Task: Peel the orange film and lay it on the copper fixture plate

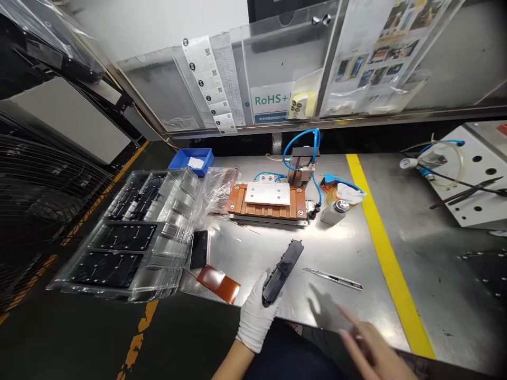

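My left hand (256,315), in a white glove, grips the near end of a long black flat part (283,271) and holds it tilted above the metal table (348,248). My right hand (372,351) is bare and blurred at the front edge of the table, fingers spread, holding nothing. A thin metal blade tool (332,278) lies on the table just beyond my right hand. Behind it stands a copper-coloured fixture (268,203) with a white plate on top and blue air hoses.
Clear plastic trays (134,232) holding black parts sit at the left. A black phone-like piece (198,249) and an orange film (218,283) lie beside them. A small bottle (335,211), a blue bin (192,160), a yellow stripe (386,253) and a white block with tweezers (471,184) are further off.
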`<state>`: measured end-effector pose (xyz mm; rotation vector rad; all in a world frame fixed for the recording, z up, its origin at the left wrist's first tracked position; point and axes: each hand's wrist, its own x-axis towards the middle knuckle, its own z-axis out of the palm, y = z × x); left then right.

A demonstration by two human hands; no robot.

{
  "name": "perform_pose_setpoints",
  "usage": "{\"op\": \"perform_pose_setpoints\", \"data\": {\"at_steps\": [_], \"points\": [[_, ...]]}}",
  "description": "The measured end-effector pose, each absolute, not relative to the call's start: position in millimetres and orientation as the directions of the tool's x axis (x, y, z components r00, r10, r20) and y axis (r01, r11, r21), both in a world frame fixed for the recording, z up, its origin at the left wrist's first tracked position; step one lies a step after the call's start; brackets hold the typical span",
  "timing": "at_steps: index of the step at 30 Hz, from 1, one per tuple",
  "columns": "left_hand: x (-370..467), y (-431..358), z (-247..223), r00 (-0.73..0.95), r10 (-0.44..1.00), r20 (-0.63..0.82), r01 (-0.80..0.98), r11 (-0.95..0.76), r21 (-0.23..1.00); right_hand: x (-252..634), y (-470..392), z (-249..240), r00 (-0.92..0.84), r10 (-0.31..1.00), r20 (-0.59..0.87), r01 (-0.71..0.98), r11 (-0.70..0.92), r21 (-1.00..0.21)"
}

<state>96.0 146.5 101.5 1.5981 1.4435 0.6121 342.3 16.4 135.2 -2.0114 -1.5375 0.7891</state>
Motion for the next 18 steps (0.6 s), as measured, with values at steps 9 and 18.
{"op": "perform_pose_setpoints", "data": {"at_steps": [9, 18], "points": [[90, 155, 113, 0.284, 0.94, -0.188, 0.524, 0.012, 0.851, 246, 104, 134, -0.173, 0.983, -0.068, 0.842, 0.112, -0.527], [87, 153, 109, 0.296, 0.936, -0.19, 0.503, 0.016, 0.864, 245, 99, 132, -0.181, 0.981, -0.064, 0.863, 0.127, -0.49]]}}
